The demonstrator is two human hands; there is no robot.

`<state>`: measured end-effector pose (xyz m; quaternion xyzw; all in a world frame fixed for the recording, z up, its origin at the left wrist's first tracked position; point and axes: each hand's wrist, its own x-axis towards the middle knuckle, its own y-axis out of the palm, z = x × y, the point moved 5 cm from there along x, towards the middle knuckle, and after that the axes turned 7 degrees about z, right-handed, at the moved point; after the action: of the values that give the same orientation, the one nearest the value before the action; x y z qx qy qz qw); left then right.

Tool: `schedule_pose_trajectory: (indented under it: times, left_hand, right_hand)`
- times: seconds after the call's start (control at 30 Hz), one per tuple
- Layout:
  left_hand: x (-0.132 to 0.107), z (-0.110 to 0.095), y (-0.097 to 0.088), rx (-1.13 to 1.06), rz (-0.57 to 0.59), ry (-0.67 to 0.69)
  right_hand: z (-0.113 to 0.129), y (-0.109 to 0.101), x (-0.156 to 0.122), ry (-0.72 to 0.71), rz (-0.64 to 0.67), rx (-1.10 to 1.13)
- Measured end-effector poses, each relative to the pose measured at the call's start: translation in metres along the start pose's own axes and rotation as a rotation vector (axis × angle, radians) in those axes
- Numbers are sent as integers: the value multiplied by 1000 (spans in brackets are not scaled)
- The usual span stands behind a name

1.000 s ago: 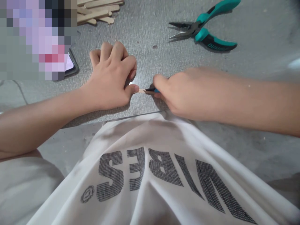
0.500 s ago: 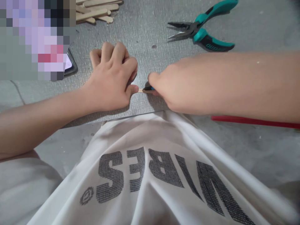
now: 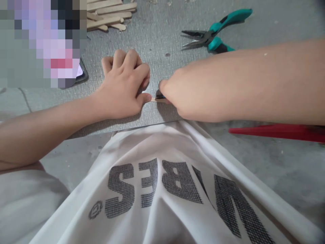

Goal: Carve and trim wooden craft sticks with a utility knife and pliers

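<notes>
A thin wooden craft stick (image 3: 153, 99) lies along the near edge of the table, its ends covered by my hands. My left hand (image 3: 124, 84) is closed with curled fingers, its thumb tip pressed on the stick's left part. My right hand (image 3: 180, 96) is closed around a small cutter knife (image 3: 159, 96), whose dark tip rests against the stick just right of the left thumb. Most of the knife is hidden inside the fist.
Needle-nose pliers (image 3: 209, 35) with teal handles lie jaws apart beyond my right forearm. Several craft sticks (image 3: 111, 22) are piled at the back left. A phone (image 3: 82, 73) lies beside a pixelated area. Below my right arm is a red object (image 3: 274, 132).
My right forearm has swung slightly away from me, now covering part of the pliers' lower handle. The view has shifted a little. Both hands stay on the stick and knife.
</notes>
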<state>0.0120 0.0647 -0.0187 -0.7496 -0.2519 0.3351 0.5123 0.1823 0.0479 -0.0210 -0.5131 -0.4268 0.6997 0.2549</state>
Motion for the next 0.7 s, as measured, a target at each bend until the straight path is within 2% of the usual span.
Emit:
schedule_pose_trajectory:
  times: [0.03, 0.07, 0.13, 0.23, 0.33, 0.47, 0.57, 0.7]
  left_hand:
    - [-1, 3, -1, -39, -15, 7]
    - [-2, 5, -1, -82, -33, 22]
    - [-4, 10, -3, -154, -81, 67]
    - [-8, 15, -4, -196, -126, 106]
    - [-8, 16, -7, -211, -102, 88]
    - [-8, 16, -10, -302, -80, 29]
    - [-9, 21, -9, -396, -157, -25]
    - [-8, 25, -5, -538, -255, 7]
  right_hand:
    - [3, -4, -8, 88, 135, -134]
    - [6, -9, -15, 127, 218, -177]
    - [12, -19, -25, 96, 190, -192]
    - [11, -19, -29, 24, 134, -262]
    - [3, -15, -30, 10, 116, -308]
    - [0, -23, -30, -17, 49, -273]
    - [2, -29, -28, -56, 24, -256]
    - [1, -36, -24, -84, -10, -226]
